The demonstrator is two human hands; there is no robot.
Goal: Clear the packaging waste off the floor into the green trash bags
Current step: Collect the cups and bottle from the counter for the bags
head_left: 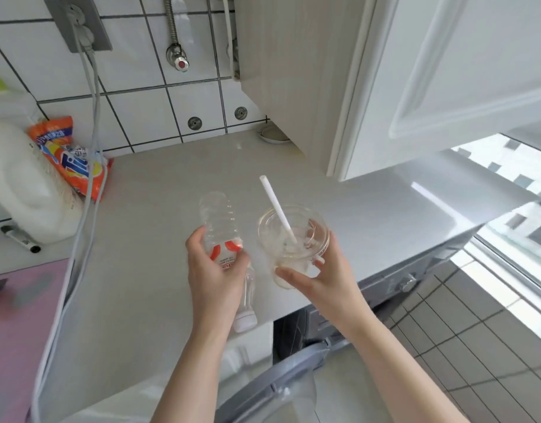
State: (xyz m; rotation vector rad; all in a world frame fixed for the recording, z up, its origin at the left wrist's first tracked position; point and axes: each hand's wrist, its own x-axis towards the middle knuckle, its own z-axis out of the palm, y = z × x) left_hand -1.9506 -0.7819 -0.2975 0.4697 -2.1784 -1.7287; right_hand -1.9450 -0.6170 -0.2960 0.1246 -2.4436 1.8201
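Note:
My left hand (212, 270) grips an empty clear plastic bottle (220, 222) with a red-and-white label. The bottle is tilted, its white cap (245, 322) pointing down toward me. My right hand (318, 271) holds a clear plastic cup (293, 233) with a domed lid and a white straw (276, 207) sticking up out of it. Both items are held just above the pale grey countertop (159, 227). No green trash bag is in view.
A white detergent jug (28, 184) and an orange detergent pouch (70, 157) stand at the left by hanging white cables (92, 166). A white cabinet (415, 71) overhangs the right. Below are a washing machine with its door (281, 389) open and a tiled floor (476, 331).

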